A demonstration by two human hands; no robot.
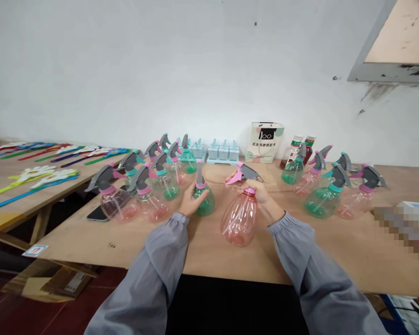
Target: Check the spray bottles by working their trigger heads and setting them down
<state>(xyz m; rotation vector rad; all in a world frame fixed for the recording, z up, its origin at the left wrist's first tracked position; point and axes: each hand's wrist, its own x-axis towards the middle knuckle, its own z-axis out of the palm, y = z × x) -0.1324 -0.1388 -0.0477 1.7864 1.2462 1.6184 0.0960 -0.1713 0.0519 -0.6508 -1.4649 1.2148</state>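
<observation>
My right hand [264, 197] is closed round the neck of a clear pink spray bottle [239, 221], whose grey head has a pink trigger pointing left. The bottle is slightly tilted, and whether its base touches the table I cannot tell. To its left, my left hand [192, 200] grips the side of a green spray bottle [206, 207] with a pink collar; its head faces away. More pink and green bottles stand on both sides, including a pink spray bottle [152, 207] left of my left hand and a green spray bottle [323, 202] to the right.
Pale blue ice-pop moulds [223, 151] and a printed paper bag [264, 143] stand along the wall. Two capped bottles [295, 146] are behind the right group. A phone [97, 214] lies at left. Colourful flower-ended strips [38, 174] cover another table.
</observation>
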